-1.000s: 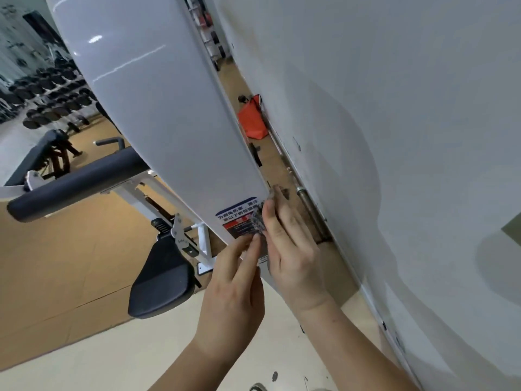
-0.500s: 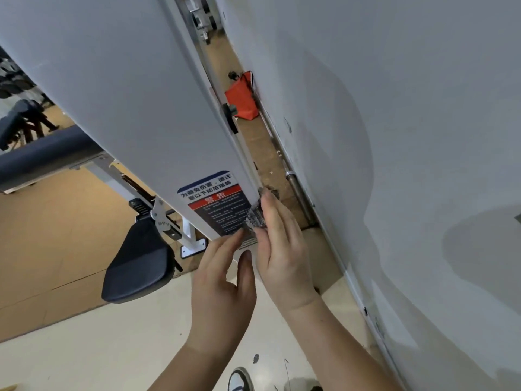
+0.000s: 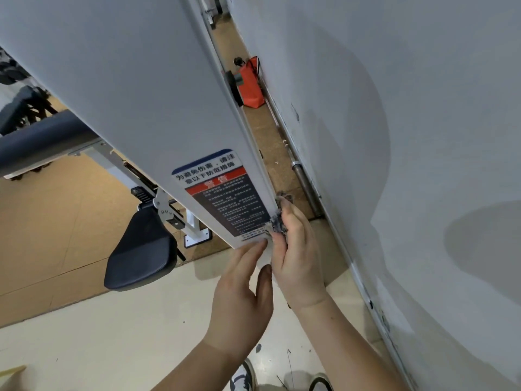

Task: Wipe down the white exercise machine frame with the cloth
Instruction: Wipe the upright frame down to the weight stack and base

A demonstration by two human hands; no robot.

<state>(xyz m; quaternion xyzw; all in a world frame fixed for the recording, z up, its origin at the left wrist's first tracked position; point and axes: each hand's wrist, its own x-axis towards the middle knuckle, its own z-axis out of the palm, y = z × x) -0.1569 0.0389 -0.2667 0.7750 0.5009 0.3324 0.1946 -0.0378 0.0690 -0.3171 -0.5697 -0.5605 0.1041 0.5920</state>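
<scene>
The white machine frame is a broad glossy panel slanting down from the upper left, with a blue, red and black warning label near its lower end. My right hand holds a small grey cloth against the panel's right edge, just beside the label; most of the cloth is hidden under the fingers. My left hand lies below the label with straight fingers touching the panel's lower end.
A white wall runs close along the right. A steel barbell and an orange bag lie on the floor strip between wall and frame. A black padded seat and a dark roller pad stick out at left.
The view has moved closer to the panel and to the right. Both hands have stayed at the panel's lower right edge, the cloth shifting slightly along the edge beside the label.
</scene>
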